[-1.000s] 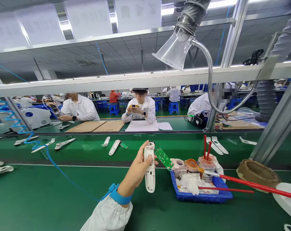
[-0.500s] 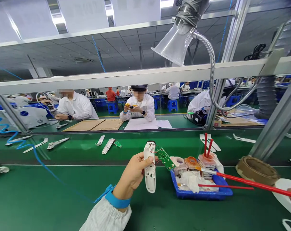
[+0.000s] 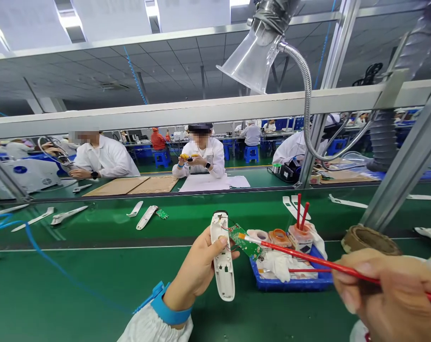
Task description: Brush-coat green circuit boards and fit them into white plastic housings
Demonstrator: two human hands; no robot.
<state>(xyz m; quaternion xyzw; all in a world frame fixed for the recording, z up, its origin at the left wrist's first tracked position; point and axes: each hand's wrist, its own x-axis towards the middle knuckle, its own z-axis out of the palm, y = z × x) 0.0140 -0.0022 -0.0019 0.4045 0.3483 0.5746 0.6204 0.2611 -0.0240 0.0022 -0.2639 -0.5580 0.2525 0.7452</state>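
Observation:
My left hand [image 3: 197,261] is closed round a long white plastic housing [image 3: 224,280], held upright with its hollow inside facing me. A green circuit board [image 3: 249,247] hangs by thin wires off the housing's right side. In my right hand [image 3: 382,285], at the lower right, is a red-handled paintbrush [image 3: 308,259], gripped along its shaft. The brush tip lies over the board's upper left part; whether it touches the board I cannot tell. A blue tray [image 3: 290,284] behind holds small pots, white cloth and another red brush.
White housings, one with a circuit board [image 3: 162,213], lie along the green conveyor belt [image 3: 187,209]. A brown tape roll [image 3: 370,240] stands by the slanted metal post [image 3: 400,152]. A clear fume hood [image 3: 249,61] hangs above. Co-workers in white sit opposite.
My right hand has come into view from the right edge, carrying the paintbrush leftward until its tip is over the circuit board. My left hand still holds the housing. The view has shifted slightly.

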